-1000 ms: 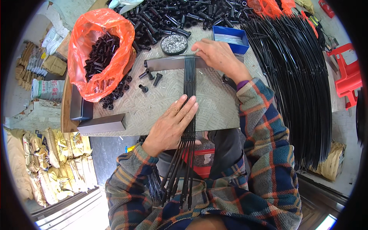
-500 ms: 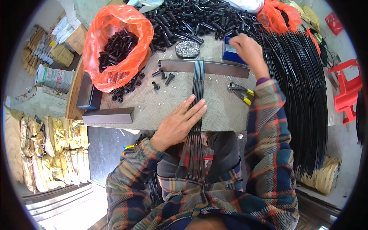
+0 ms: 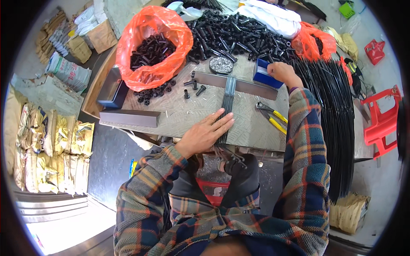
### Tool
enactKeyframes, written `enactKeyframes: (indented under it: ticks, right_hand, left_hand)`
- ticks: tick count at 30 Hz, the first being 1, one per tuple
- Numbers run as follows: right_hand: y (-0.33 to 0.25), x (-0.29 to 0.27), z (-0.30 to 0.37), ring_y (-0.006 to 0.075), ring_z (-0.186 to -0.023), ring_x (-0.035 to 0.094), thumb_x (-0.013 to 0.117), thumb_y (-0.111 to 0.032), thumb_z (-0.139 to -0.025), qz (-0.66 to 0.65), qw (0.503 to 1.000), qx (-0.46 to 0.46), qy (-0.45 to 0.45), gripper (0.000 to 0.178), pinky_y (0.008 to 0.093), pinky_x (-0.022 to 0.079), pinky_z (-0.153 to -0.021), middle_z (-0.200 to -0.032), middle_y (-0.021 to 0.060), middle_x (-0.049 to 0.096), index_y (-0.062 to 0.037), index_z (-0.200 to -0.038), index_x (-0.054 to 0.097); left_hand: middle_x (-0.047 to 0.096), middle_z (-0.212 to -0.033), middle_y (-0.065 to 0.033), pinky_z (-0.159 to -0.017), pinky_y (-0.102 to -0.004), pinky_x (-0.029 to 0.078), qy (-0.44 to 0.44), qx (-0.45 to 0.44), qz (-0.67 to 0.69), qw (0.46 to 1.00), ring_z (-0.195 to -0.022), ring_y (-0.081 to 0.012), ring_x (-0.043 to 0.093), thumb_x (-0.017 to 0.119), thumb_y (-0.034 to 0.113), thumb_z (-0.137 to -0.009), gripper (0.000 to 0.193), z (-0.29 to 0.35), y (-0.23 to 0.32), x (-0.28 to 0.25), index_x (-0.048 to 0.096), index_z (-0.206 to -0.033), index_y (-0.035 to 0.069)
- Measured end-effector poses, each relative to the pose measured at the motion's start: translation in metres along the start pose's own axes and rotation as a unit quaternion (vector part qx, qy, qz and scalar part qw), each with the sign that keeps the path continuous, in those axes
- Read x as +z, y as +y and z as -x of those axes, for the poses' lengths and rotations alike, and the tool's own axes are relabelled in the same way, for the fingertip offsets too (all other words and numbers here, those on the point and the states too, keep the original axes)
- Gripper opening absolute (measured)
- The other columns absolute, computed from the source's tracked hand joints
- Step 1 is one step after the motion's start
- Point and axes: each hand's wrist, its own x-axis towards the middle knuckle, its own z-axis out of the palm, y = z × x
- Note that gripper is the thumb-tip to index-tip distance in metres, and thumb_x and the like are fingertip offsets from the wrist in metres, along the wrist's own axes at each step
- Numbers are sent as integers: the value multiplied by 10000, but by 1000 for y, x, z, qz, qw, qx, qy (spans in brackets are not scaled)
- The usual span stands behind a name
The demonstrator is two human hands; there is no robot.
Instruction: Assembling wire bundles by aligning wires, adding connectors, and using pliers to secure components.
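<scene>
My left hand (image 3: 208, 131) lies flat, fingers stretched, on a row of thin black rods (image 3: 229, 96). The rods rest side by side across a dark metal bar (image 3: 254, 88), and their near ends stick out past the table's front edge. My right hand (image 3: 285, 73) reaches into a small blue box (image 3: 267, 80) with a whitish inside, its fingers drawn together. Whatever they pinch is hidden. Close by lie pliers with yellow handles (image 3: 273, 117). A round dish of small shiny pieces (image 3: 221, 65) stands behind the bar.
A red plastic bag (image 3: 181, 55) of black tubular parts stands at the left, with loose parts (image 3: 200, 90) near it. More black parts (image 3: 239, 36) are heaped at the back. Long black rods (image 3: 326, 123) hang over the right side. An angled metal piece (image 3: 128, 118) lies front left.
My right hand has come down into the blue box from above it. The whole view has shifted. The rods' near ends now appear closer to the table edge; my left hand stays on them.
</scene>
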Motion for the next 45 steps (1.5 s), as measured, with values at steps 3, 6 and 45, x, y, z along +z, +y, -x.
enactKeyframes:
  ticks: [3,6,45]
  right_hand:
    - [-1,-1,-2,320,-778,606,549,-162,-736,-36,999,-10,-2,60,432,476,-638,-796,105,607,-144,-756,603]
    - [-3,5,4,347,-781,591,495,-103,-768,3,994,35,101,60,471,464,-655,-858,154,550,-77,-790,545]
    - [-208,-149,204,113,-513,448,629,61,-590,-82,858,-258,437,451,229,369,-416,-676,22,421,-144,-989,676]
  left_hand:
    - [323,-1398,-55,-1022,-329,341,32,-12,58,998,-1286,-269,309,463,75,-774,565,6,1,6,346,-1327,72]
    - [309,-1407,-56,-1034,-343,324,49,16,26,998,-1296,-268,292,541,186,-779,605,5,-3,13,333,-1338,85]
    - [677,-869,-63,-707,-214,480,92,-22,471,877,-792,-61,602,644,58,-799,226,-14,38,-149,628,-1018,5]
